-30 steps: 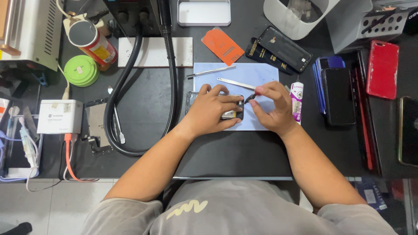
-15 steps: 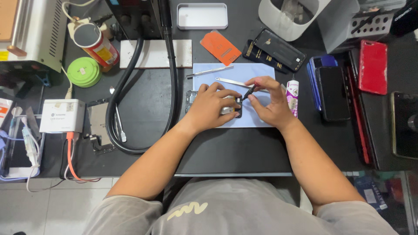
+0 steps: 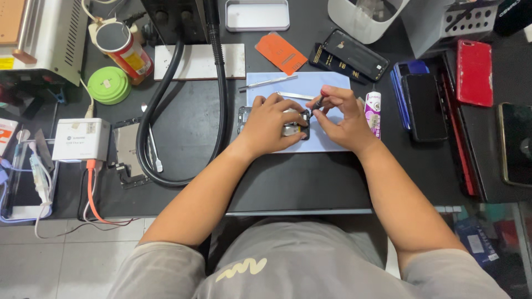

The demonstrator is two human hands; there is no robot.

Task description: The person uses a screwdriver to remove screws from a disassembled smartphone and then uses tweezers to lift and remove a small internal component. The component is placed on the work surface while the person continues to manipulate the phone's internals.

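Since a second ago both hands have shifted slightly up the pale blue rectangular work mat, and the small dark screwdriver now tilts up toward the right thumb. The left hand lies curled over the opened black phone body, fingers pressing it flat on the mat; only its left edge and a strip near the fingertips show. The right hand pinches the screwdriver between thumb and forefinger, tip down at the phone. Two slim metal tools lie on the mat's top edge. One white glue tube stands just right of the right hand. One orange card lies above.
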